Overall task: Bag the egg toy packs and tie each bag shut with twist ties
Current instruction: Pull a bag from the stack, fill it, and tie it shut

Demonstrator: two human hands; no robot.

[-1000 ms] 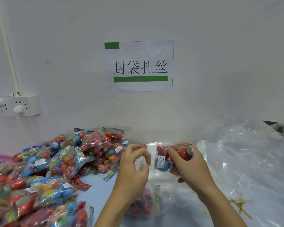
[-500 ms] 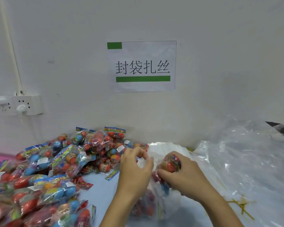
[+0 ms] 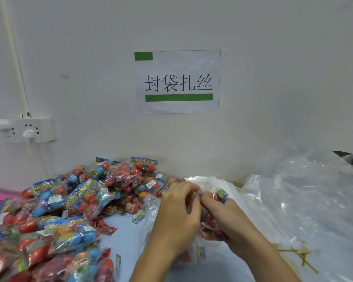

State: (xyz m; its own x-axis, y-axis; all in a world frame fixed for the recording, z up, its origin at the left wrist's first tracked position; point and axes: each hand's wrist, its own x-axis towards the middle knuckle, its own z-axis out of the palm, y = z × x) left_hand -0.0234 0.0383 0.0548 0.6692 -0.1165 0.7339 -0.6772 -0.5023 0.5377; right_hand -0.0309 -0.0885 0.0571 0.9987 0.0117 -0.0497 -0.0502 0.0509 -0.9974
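Fingertips of both my hands meet at the mouth of a clear, thin plastic bag [image 3: 151, 202] on the pale blue tabletop [image 3: 122, 226]. My left hand [image 3: 176, 217] has its fingers curled, pinching the crinkled film at the bag's opening, while my right hand [image 3: 228, 216] is curled round a cellophane pack of red and blue toy eggs with a colourful printed header [image 3: 219, 195], which sits at the bag's mouth between thumb and fingers; how far in it sits I cannot tell. More packs show dimly through the film [image 3: 194, 255] below my wrists, already inside the bag. To my left lies a large heap of the same egg toy packs [image 3: 73, 202], spread from the wall to the near edge of the table, well apart from the bag at its nearest point. To my right a big rumpled sheet of transparent plastic [image 3: 306, 200] rises against the wall, and beneath it, near my right forearm, lie thin gold-coloured twist ties [image 3: 303, 256], untouched. On the white wall ahead hangs a white paper sign with green bars and black Chinese characters [image 3: 178, 82]; a white power strip with a plug in it [image 3: 27, 130] is mounted at the left.
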